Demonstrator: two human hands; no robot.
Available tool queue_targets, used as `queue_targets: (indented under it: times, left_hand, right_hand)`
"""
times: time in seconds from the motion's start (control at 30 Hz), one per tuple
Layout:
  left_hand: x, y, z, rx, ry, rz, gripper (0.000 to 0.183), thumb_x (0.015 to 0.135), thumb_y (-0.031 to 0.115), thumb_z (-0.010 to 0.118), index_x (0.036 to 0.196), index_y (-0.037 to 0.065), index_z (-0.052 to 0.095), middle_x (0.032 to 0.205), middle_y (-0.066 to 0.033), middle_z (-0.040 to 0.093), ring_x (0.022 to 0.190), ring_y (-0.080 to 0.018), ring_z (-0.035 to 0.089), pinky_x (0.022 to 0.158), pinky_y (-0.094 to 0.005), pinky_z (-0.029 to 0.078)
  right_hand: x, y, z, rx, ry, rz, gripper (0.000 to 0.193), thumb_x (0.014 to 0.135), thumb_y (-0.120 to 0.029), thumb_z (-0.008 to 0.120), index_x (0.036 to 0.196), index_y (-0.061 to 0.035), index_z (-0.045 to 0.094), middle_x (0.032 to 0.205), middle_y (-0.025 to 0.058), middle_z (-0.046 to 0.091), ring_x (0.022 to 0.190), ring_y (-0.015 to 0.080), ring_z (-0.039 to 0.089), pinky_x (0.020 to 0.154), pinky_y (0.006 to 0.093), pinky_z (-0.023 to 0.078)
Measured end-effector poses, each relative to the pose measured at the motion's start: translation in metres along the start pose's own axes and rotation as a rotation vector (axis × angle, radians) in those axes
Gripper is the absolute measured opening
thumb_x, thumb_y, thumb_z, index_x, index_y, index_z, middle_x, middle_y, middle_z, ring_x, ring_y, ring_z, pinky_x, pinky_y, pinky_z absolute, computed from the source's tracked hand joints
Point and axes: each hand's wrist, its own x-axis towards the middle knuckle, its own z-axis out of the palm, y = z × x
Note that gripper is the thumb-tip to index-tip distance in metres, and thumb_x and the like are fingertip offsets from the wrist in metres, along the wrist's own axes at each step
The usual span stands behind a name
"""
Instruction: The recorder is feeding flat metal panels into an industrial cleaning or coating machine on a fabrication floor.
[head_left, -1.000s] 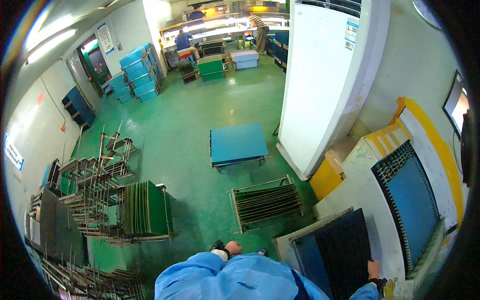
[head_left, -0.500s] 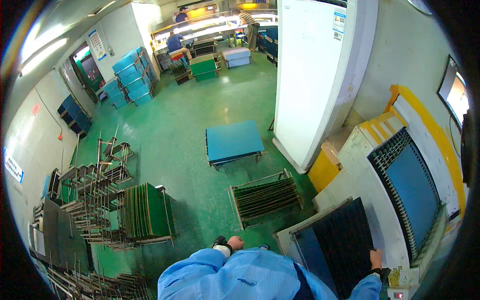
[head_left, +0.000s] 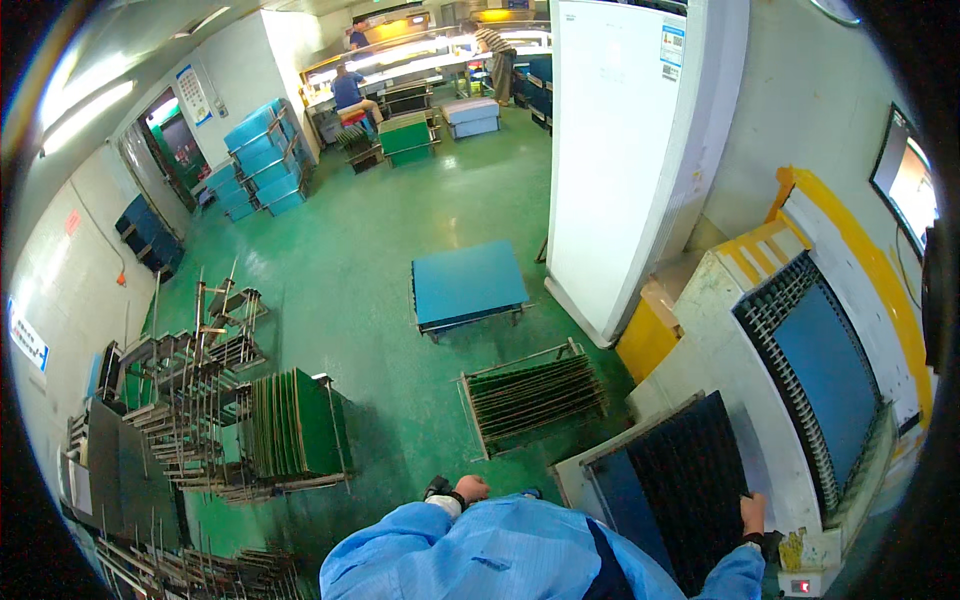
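My right hand (head_left: 753,513) is closed at the right edge of a row of dark panels (head_left: 690,470), its fingers curled over the edge of one panel. These panels stand close together beside a blue sheet (head_left: 628,505), low on the right in a pale frame. In front of my blue-sleeved body, my left hand (head_left: 472,488) is curled into a loose fist with a dark band at the wrist. Nothing shows in it, and it is apart from the racks. Nearest ahead of it is a metal rack of upright green boards (head_left: 535,400).
A blue-topped stack (head_left: 470,285) stands on the green floor ahead. To the left are metal racks (head_left: 215,340) and upright green boards (head_left: 295,425). A white cabinet (head_left: 620,170) and a machine with a roller-edged opening (head_left: 825,370) are on the right. Several people work at a far bench.
The view has shifted very slightly. Both hands keep nearly the same places, the right at the dark panels and the left before my body.
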Motion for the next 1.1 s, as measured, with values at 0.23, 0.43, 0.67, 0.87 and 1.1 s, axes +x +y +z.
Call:
queue_targets:
  times: [0.23, 0.43, 0.67, 0.87, 1.1]
  left_hand:
    - [-0.003, 0.020, -0.005, 0.037, -0.113, -0.055, 0.027, 0.074, 0.026, 0.067, 0.088, 0.003, 0.072, 0.077, -0.0133, 0.071, 0.065, -0.0247, 0.067, 0.062, -0.0366, 0.054]
    - [-0.010, 0.028, -0.010, -0.007, -0.081, -0.058, 0.028, 0.077, 0.025, 0.066, 0.091, 0.001, 0.072, 0.077, -0.0149, 0.070, 0.067, -0.0249, 0.068, 0.063, -0.0353, 0.054]
    - [0.002, 0.017, -0.001, -0.007, -0.079, -0.046, 0.022, 0.078, 0.024, 0.067, 0.083, 0.003, 0.071, 0.072, -0.0089, 0.070, 0.059, -0.0181, 0.064, 0.054, -0.0331, 0.051]
    - [-0.001, 0.023, 0.001, -0.097, -0.082, -0.085, 0.018, 0.080, 0.019, 0.064, 0.078, 0.002, 0.070, 0.066, -0.0097, 0.067, 0.052, -0.0183, 0.059, 0.048, -0.0338, 0.047]
    - [0.015, -0.018, 0.004, 0.005, -0.038, -0.081, 0.019, 0.078, 0.022, 0.065, 0.079, 0.005, 0.072, 0.070, -0.0091, 0.070, 0.061, -0.0172, 0.067, 0.055, -0.0317, 0.054]
  right_hand:
    - [0.017, 0.036, 0.010, -0.035, 0.079, 0.035, 0.035, 0.073, -0.023, 0.068, 0.090, 0.0073, 0.068, 0.084, 0.0281, 0.066, 0.082, 0.0436, 0.063, 0.072, 0.0484, 0.046]
    - [0.015, 0.029, 0.013, 0.010, 0.071, 0.016, 0.036, 0.076, -0.024, 0.066, 0.090, 0.0083, 0.067, 0.082, 0.0286, 0.065, 0.078, 0.0422, 0.062, 0.070, 0.0476, 0.044]
    - [0.002, 0.007, 0.002, 0.029, 0.093, 0.004, 0.034, 0.074, -0.023, 0.066, 0.081, 0.0100, 0.062, 0.072, 0.0259, 0.063, 0.066, 0.0371, 0.058, 0.063, 0.0454, 0.042]
    - [-0.001, 0.007, 0.003, -0.040, 0.132, 0.007, 0.034, 0.072, -0.023, 0.065, 0.082, 0.0101, 0.064, 0.078, 0.0287, 0.064, 0.077, 0.0436, 0.063, 0.068, 0.0478, 0.045]
    - [0.018, -0.002, 0.006, -0.161, -0.114, 0.147, 0.047, 0.076, -0.030, 0.063, 0.112, 0.0000, 0.062, 0.113, 0.0287, 0.061, 0.108, 0.0442, 0.057, 0.086, 0.0498, 0.045]
